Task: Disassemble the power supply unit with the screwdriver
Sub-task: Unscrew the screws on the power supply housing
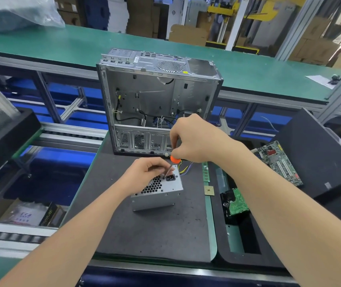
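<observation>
A grey metal power supply unit (pixel 161 192) stands on the dark mat (pixel 144 235), its honeycomb fan grille and black power socket facing up. Coloured wires (pixel 184 165) trail from its far side. My right hand (pixel 194 139) grips the orange-handled screwdriver (pixel 173 160) from above, and the metal shaft slants down to a screw beside the socket. My left hand (pixel 146 172) rests on the unit's top left edge, its fingers curled close around the shaft near the tip.
An empty open computer case (pixel 157 104) stands just behind the unit. To the right lie a RAM stick (pixel 206 171), a CPU chip (pixel 209 190), a green circuit board (pixel 236 204) in a black tray, and a motherboard (pixel 279 162). A green conveyor (pixel 62 44) runs behind.
</observation>
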Motion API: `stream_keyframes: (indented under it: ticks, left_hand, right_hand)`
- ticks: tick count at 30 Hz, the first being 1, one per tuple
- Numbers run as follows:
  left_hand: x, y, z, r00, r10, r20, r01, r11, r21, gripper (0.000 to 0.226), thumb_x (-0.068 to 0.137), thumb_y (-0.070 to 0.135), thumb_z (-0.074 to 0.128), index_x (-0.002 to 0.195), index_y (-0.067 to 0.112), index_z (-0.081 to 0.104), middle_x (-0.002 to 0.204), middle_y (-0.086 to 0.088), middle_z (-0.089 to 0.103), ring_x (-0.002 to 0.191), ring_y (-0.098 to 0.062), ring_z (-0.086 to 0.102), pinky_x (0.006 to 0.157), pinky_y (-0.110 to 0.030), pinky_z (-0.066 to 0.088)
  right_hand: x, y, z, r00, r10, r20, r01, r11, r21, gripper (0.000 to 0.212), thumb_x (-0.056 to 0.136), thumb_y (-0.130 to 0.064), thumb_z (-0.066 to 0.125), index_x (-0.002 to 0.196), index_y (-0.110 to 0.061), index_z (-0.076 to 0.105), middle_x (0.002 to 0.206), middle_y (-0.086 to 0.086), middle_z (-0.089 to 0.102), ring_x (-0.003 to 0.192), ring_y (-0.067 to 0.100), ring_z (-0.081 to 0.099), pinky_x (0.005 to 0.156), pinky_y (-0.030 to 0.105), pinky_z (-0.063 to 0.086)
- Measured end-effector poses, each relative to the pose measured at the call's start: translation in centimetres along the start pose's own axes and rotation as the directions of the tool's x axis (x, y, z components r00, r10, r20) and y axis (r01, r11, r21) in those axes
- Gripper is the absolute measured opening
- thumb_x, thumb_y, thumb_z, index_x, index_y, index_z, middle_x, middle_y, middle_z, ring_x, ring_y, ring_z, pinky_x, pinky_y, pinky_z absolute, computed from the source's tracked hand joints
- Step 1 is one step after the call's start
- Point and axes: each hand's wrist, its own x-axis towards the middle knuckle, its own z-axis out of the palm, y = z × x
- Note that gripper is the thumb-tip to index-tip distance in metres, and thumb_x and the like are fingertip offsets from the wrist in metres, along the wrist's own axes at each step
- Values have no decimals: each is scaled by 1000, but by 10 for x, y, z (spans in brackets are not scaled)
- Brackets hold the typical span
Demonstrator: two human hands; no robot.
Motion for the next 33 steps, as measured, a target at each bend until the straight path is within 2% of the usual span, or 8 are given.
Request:
stream_keyframes:
  ticks: [3,6,11,15,17,25,30,33]
  left_hand:
    - [-1,0,1,1000,0,3,0,999,-51,39,103,-3,58,105,30,79,98,12,80,91,1,73,75,-7,50]
    - [-1,-1,1,1000,8,22,-6,995,-99,42,104,-2,58,105,35,78,107,10,81,105,-4,74,88,-9,51]
    - [2,-10,5,999,18,-29,-20,997,-80,30,101,-7,59,98,16,78,101,6,81,98,-12,77,89,-16,54]
    - [4,-12,9,995,68,-69,-65,996,54,38,99,-3,58,88,30,74,95,8,79,95,-10,75,89,-16,51]
    - [4,-13,9,995,73,-73,-68,996,62,37,99,-1,58,89,31,73,96,9,79,97,-10,74,90,-15,50]
    - [0,-13,4,999,28,-43,-27,999,25,35,101,1,58,90,30,75,97,12,78,90,-5,71,76,-7,46]
    - [-1,-13,5,1000,22,-13,-22,1000,-10,30,101,-4,58,95,18,77,96,11,79,96,-9,75,89,-15,52]
    - [-2,-12,4,1000,28,-10,-28,1000,-2,33,101,-2,59,93,24,78,96,9,80,98,-11,75,90,-17,53]
  right_hand:
    - [1,-1,0,1000,0,8,0,1000,-16,7,77,-14,71,81,-17,76,77,-3,68,74,18,64,60,34,58]
    - [3,-5,-1,998,-47,36,49,997,-58,3,78,-15,73,80,-18,72,76,-5,63,74,17,63,60,31,56]
    - [14,-17,1,992,-101,73,110,986,-122,26,80,-21,72,68,-27,50,86,-2,57,82,25,65,65,37,58]
    - [21,-18,6,972,151,-180,-174,978,-118,56,92,-63,59,67,-18,36,72,1,42,58,20,42,47,28,29]
    - [24,-22,8,963,224,-152,-243,963,-117,59,95,-65,53,67,-17,38,67,2,45,56,20,45,45,26,30]
    - [32,-28,-5,989,-119,91,138,962,-235,33,79,-25,73,65,-11,47,59,5,49,51,24,39,47,24,32]
    - [29,-27,-18,904,-333,269,398,886,-239,18,76,-18,74,74,-19,57,68,-8,53,63,5,47,54,31,43]
    - [31,-32,-20,841,-408,356,504,829,-242,18,74,-6,70,77,-23,64,73,-9,61,70,9,56,63,35,52]
